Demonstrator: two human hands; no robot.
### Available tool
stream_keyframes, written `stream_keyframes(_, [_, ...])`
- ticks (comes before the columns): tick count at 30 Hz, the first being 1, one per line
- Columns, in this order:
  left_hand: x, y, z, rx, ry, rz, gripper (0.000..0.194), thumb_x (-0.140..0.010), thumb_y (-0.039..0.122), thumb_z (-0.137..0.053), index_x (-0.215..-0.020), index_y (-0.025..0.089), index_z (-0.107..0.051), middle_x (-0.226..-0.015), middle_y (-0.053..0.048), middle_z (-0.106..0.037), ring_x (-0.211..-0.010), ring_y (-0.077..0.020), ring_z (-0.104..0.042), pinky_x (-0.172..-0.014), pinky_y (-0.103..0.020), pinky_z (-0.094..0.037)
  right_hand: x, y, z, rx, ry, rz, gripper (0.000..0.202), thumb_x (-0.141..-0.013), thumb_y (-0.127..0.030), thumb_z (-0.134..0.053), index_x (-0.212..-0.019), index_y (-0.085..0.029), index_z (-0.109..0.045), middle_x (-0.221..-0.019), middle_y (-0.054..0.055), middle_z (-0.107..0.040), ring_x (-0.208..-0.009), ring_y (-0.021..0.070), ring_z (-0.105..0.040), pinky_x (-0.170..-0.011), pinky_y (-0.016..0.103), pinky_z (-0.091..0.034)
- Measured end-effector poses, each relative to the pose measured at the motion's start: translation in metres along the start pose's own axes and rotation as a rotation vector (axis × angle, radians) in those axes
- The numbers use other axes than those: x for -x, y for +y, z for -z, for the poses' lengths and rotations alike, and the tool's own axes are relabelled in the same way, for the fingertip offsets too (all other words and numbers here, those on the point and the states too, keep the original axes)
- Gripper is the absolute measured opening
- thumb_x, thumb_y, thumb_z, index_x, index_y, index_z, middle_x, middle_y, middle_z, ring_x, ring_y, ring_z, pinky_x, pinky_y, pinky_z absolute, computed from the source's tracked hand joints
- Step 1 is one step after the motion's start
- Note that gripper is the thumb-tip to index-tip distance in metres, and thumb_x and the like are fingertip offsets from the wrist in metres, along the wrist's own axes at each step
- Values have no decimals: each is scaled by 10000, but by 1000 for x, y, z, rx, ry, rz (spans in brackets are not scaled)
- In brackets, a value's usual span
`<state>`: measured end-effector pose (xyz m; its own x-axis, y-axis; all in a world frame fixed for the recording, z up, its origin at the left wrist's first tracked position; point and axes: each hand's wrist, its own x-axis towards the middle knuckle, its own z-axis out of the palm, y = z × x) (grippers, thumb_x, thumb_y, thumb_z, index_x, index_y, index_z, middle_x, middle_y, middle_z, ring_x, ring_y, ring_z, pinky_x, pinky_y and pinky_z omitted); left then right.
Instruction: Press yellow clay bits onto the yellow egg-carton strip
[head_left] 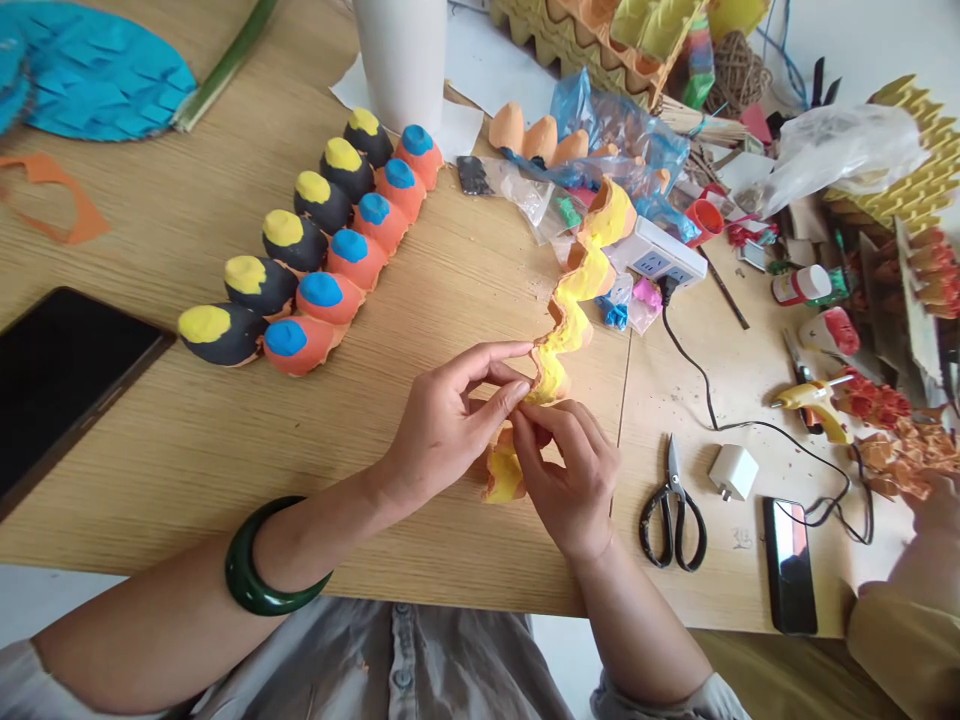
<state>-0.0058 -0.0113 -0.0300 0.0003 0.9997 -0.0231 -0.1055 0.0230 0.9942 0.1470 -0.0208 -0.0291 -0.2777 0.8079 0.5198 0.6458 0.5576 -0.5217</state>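
A long wavy strip of egg carton [571, 318], lined with yellow clay-like material over orange, stretches away from my hands. My left hand [446, 420], on the arm with a dark green bangle [251, 560], pinches its near edge between thumb and fingers. Close beside it, my right hand [574, 475] has thumb and fingers closed at the near end of the same strip. Another yellow-lined part [504, 474] shows beneath my hands; whether it joins the strip is hidden. Left of the strip stand a row of black cups with yellow tops [285, 228] and a row of orange cups with blue tops [349, 246].
Scissors [673, 510], a white charger [733, 471] and a phone [792, 565] lie right. Beyond are a power strip [664, 252], a glue gun [816, 402] and egg trays [592, 40]. A large black device [71, 375] lies left. Another person's hand [936, 510] is at the right edge.
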Motion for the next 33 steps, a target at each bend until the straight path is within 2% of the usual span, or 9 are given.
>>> stream_keyframes(6, [-4, 0, 3, 151, -10, 88, 375, -906, 312, -754, -1237, 144, -701, -921, -31, -766, -855, -140, -730, -772, -226, -602, -2, 1, 8, -159, 32, -150, 131, -999, -176, -589, -992, -206, -717, -703, -6, -624, -567, 117, -529, -535, 275, -425])
stream_keyframes(10, [-6, 3, 5, 207, 10, 119, 391, -876, 327, -785, -1217, 147, -718, -883, -23, -755, -814, -136, -721, -730, -224, -600, -9, 9, 13, -284, 117, -441, 154, -991, -337, -628, -1024, -216, -717, -712, -19, -589, -571, 112, -477, -527, 269, -393])
stream_keyframes(12, [-6, 5, 6, 210, 20, 99, 387, -862, 323, -800, -1202, 154, -729, -855, -13, -747, -800, -129, -712, -718, -214, -591, -13, 16, 14, -471, 47, -663, 363, -916, -496, -710, -1155, -225, -684, -726, -33, -570, -556, 106, -458, -499, 255, -379])
stream_keyframes(14, [-6, 6, 6, 221, 9, 73, 372, -859, 317, -803, -1189, 161, -736, -840, -9, -745, -803, -127, -712, -721, -210, -586, -14, 23, 12, -688, -113, -785, 514, -879, -634, -691, -1191, -225, -679, -757, -22, -594, -539, 105, -460, -474, 250, -379])
stream_keyframes(17, [-6, 7, 5, 255, -57, 56, 349, -866, 304, -792, -1181, 163, -734, -858, -21, -758, -855, -145, -728, -758, -226, -593, -9, 32, 5, -844, -280, -763, 509, -869, -681, -671, -1013, -197, -740, -813, 37, -681, -702, 177, -627, -601, 291, -513])
stream_keyframes(20, [-8, 5, 4, 293, -82, 95, 352, -860, 309, -793, -1173, 159, -731, -940, -50, -774, -939, -177, -739, -816, -261, -606, -2, 37, -2, -850, -191, -718, 447, -863, -638, -701, -997, -214, -750, -860, 49, -728, -815, 221, -700, -708, 334, -576])
stream_keyframes(24, [-10, 0, 5, 365, -116, 257, 309, -881, 419, -755, -1042, 155, -754, -1038, -81, -767, -963, -214, -736, -851, -323, -608, 0, 39, -8, -801, -27, -709, 412, -866, -618, -694, -962, -220, -730, -853, 43, -729, -785, 208, -710, -717, 338, -593])
stream_keyframes(28, [-11, -5, 9, 280, -336, 358, 351, -912, 506, -684, -830, 168, -733, -842, -51, -723, -798, -202, -684, -701, -314, -552, -1, 38, -7, -726, 14, -707, 398, -884, -603, -678, -941, -211, -703, -861, 45, -714, -752, 184, -680, -687, 312, -572])
stream_keyframes(33, [-11, -4, 11, 246, -394, 407, 343, -871, 515, -715, -822, 175, -722, -753, -23, -674, -649, -167, -604, -575, -291, -453, -4, 28, -3, -583, 36, -611, 406, -830, -607, -747, -880, -208, -690, -881, 48, -685, -781, 181, -643, -686, 298, -548])
